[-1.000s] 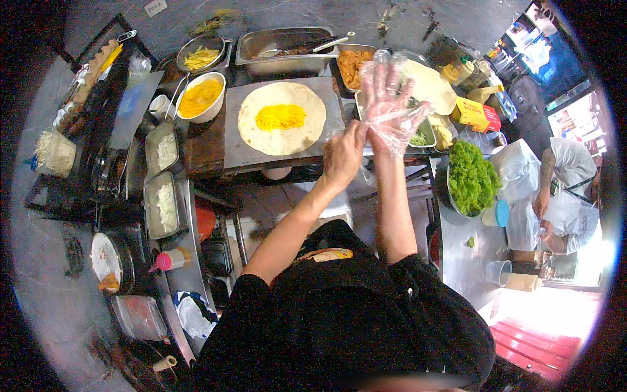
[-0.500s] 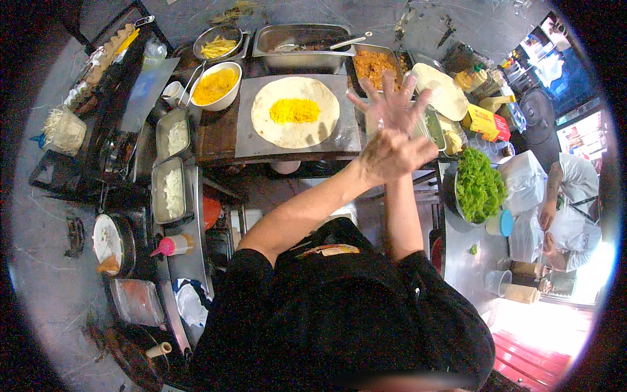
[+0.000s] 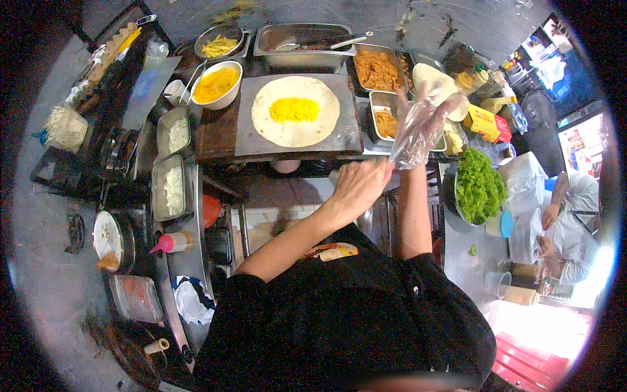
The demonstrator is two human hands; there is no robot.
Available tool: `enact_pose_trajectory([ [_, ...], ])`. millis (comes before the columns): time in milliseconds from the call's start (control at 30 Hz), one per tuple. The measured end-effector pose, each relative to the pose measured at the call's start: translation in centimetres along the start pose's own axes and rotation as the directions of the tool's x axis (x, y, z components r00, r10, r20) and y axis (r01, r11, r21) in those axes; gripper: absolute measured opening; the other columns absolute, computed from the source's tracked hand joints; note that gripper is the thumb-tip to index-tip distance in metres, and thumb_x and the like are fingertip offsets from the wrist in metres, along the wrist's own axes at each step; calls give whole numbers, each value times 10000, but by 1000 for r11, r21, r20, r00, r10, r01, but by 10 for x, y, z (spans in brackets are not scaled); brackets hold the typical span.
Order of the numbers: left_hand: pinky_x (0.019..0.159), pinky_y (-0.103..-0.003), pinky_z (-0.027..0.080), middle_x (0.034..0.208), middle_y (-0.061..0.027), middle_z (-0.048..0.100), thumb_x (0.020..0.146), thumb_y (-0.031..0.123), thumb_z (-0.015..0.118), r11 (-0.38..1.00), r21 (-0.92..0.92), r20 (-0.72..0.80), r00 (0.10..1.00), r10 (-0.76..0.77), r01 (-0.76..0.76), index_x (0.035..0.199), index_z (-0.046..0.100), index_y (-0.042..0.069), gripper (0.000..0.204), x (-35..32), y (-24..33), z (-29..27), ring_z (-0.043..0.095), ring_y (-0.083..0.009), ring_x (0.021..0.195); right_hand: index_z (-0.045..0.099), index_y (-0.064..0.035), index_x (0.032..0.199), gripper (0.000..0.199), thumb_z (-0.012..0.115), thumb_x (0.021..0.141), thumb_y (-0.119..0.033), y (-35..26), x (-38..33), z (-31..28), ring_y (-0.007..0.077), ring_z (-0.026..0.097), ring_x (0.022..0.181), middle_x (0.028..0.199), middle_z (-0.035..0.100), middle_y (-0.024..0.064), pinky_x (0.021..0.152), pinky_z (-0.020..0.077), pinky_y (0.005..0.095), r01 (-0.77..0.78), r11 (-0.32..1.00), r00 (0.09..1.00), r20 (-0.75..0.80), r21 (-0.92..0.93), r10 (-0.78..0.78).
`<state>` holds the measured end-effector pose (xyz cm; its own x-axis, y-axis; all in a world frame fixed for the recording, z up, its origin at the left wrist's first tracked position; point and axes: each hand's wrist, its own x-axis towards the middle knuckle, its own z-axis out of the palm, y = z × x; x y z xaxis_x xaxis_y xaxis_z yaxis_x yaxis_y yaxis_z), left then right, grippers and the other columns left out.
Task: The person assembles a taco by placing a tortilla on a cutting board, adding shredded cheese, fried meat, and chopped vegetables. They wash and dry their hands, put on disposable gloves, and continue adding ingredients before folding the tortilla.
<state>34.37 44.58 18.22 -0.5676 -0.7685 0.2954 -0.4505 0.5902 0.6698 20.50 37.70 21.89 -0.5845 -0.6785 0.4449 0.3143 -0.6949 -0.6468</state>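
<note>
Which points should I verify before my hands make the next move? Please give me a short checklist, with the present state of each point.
1. Right hand covered: ok, it wears a clear plastic glove.
2. Left hand covered: not ok, it is bare, with its fingers at the glove's cuff.
3. Glove fully down over every finger: cannot tell, the fingers are blurred.
4. Flatbread lying flat: ok, it is unfolded on the grey sheet.
5. Yellow shreds away from the flatbread's edge: ok, they lie near its middle with a bare margin all around.
</note>
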Motion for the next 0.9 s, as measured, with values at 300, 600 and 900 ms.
enact_pose_trajectory([
  [300,851,-380,560,1197,-148,579,968,136,568,221,-963,-234,880,-413,-152,1315,429,86,377,-34,-62,-86,639,-334,1079,524,-73,1350,629,547,926,-537,-25,-2,-21,221,553,1183,1308,581,105,972,426,398,-458,605,591,285,-652,755],
  [600,1025,-427,458,1384,-136,438,828,-77,639,525,-773,-570,752,-331,-356,1348,380,80,602,-45,-48,-94,475,-355,1287,397,-14,1425,904,545,843,-689,13,-63,6,290,453,1291,1402,470,165,1068,366,400,-562,633,308,576,-532,757],
  [900,976,-380,510,1401,-180,440,870,-65,616,988,-132,-724,688,-42,-78,1243,495,26,403,-83,-67,-123,524,-266,1220,601,-43,1015,185,666,893,-166,-2,-79,43,123,579,821,876,638,20,750,475,292,-408,550,237,497,-729,835],
])
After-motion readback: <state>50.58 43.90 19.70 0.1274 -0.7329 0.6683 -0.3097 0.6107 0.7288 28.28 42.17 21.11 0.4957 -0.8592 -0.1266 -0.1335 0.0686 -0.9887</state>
